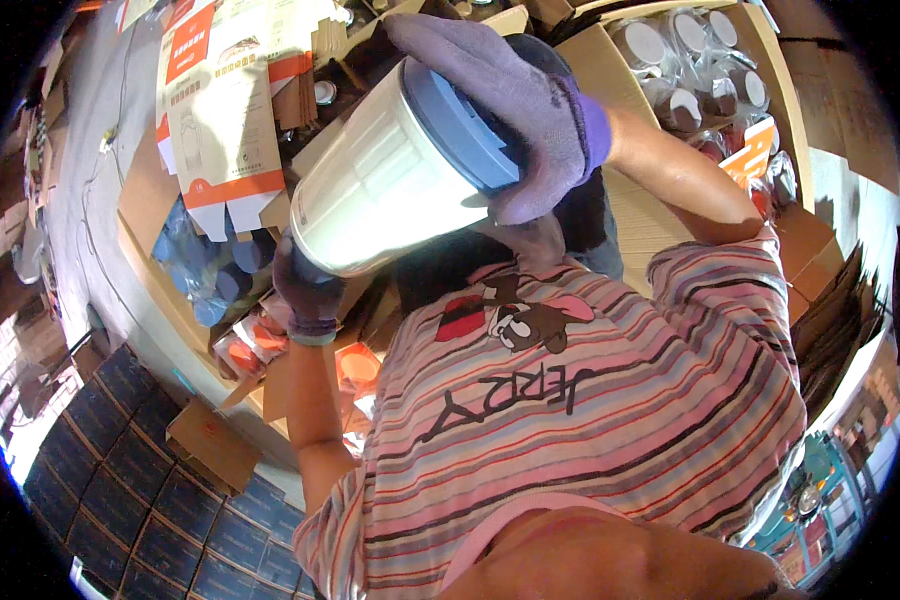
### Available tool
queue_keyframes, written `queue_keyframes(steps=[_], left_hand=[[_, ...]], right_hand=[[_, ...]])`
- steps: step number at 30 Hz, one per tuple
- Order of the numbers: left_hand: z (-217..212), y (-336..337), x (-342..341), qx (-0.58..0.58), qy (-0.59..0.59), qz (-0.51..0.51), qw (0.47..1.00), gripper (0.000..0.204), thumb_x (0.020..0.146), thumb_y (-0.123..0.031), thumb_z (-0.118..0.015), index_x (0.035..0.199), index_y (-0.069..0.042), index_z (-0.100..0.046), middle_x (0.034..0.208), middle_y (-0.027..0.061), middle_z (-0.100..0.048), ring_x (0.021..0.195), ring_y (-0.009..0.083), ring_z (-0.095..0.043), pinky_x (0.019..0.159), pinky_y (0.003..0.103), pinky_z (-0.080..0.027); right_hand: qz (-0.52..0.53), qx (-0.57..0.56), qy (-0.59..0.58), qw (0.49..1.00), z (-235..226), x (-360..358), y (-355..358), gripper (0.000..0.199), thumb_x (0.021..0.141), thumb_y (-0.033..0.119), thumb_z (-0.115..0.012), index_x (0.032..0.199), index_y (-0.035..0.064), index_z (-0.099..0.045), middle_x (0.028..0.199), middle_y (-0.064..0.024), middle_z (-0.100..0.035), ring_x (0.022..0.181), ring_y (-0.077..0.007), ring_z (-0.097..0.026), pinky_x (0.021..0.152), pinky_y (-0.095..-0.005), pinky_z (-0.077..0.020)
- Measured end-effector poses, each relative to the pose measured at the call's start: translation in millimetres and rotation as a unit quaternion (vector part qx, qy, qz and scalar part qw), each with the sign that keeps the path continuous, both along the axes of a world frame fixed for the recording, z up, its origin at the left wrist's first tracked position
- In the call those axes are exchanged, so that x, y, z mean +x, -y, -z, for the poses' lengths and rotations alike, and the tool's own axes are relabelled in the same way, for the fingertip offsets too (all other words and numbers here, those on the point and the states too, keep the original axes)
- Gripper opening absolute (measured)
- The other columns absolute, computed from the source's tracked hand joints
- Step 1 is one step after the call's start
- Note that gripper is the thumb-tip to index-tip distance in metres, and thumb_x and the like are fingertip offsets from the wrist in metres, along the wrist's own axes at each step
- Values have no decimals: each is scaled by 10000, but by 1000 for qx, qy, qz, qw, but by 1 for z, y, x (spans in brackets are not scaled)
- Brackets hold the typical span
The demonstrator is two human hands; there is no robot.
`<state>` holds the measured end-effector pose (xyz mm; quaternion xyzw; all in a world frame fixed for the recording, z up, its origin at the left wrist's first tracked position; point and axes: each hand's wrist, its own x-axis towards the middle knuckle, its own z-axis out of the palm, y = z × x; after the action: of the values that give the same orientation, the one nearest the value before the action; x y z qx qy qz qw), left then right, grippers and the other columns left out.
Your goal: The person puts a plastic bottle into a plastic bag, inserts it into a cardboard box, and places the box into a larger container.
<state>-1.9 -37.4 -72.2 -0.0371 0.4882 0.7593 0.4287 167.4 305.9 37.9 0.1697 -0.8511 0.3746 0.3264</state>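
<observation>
I have the white cup [385,185] tilted at eleven o'clock in my remote view — my gloved right hand [530,110] grips its blue lid [460,125], my gloved left hand [307,290] holds its base. A printed carton [220,130] lies toward ten o'clock; plastic-wrapped containers [690,35] fill a cardboard box [788,75] between one and two.
</observation>
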Motion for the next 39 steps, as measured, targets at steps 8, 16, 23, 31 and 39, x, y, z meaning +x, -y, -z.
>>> queue_keyframes(steps=[8, 16, 23, 31, 39], left_hand=[[-44, -28, 12, 2, -83, -14, 996, 537, 925, -362, -428, 1319, 1, -457, 1315, 152, -508, 1231, 298, -472, 1038, 461, -380], [-68, -52, 10, 60, -172, 75, 980, 635, 805, -222, -717, 1329, -52, -402, 1313, 142, -479, 1218, 326, -467, 1022, 474, -395], [-67, -57, 8, -89, -467, 85, 876, 605, 861, -362, -572, 1329, -21, -398, 1341, 123, -449, 1238, 287, -446, 1051, 450, -353], [-100, -80, -7, -168, -469, 158, 853, 680, 864, -437, -564, 1377, -42, -357, 1355, 108, -454, 1256, 276, -442, 1057, 449, -352], [-98, -59, -23, 20, 23, 93, 995, 701, 852, -479, -559, 1382, -59, -375, 1371, 112, -451, 1268, 274, -426, 1051, 454, -355]], right_hand=[[-37, -140, -25, 989, 30, -3, -10, 930, 782, 402, -627, 1461, -53, -182, 1503, -196, -224, 1389, -290, -227, 1108, -362, -193], [-37, -481, 168, 860, 67, -3, -31, 751, 887, 48, -509, 1493, 10, -68, 1122, -51, -463, 1016, -131, -441, 885, -251, -358], [21, -525, 194, 828, 35, 20, -32, 769, 874, 47, -540, 1501, 39, -95, 1368, -66, -413, 1188, -148, -442, 973, -229, -341], [-12, -404, 97, 910, 29, 46, -28, 918, 817, 104, -613, 1489, -1, 3, 1560, -161, -51, 1433, -213, -53, 1127, -327, -86], [43, -90, -37, 994, 2, 59, -23, 974, 718, 363, -654, 1427, -79, -152, 1439, -236, -245, 1314, -350, -290, 1069, -392, -225]])
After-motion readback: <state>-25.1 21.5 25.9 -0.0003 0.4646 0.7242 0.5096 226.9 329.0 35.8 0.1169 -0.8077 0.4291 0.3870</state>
